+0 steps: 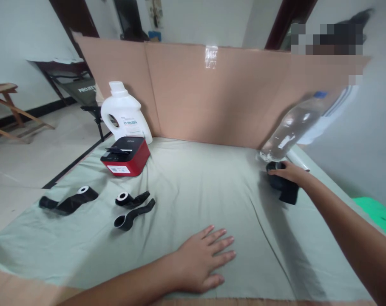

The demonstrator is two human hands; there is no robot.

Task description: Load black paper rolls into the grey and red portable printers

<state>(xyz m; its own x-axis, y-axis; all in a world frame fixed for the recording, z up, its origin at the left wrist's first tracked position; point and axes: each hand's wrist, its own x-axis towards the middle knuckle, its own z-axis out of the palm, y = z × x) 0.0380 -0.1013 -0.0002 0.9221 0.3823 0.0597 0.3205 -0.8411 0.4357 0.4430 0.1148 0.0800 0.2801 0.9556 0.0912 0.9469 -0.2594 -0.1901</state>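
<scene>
My left hand [205, 260] lies flat on the pale green cloth [193, 191] near the front edge, its fingers spread and nothing under it that I can see. Farther off on the right, my right hand [288, 171] grips a black roll [279, 182] with a loose tail hanging down. That roll is just in front of a large clear plastic bottle [291, 127] with a blue cap, which leans to the right. Left of centre lie two small black rolls with loose tails: a white-cored roll [124, 198] and a hollow-looking roll [124, 222]. Another white-cored black roll [81, 197] lies farther left.
A red and black box-shaped device [134, 163] stands at the back left, before a white jug [126, 117]. A cardboard sheet [205, 93] walls off the back. Behind the bottle lies a white tube [298, 160]. A person is partly visible at the upper right, blurred out.
</scene>
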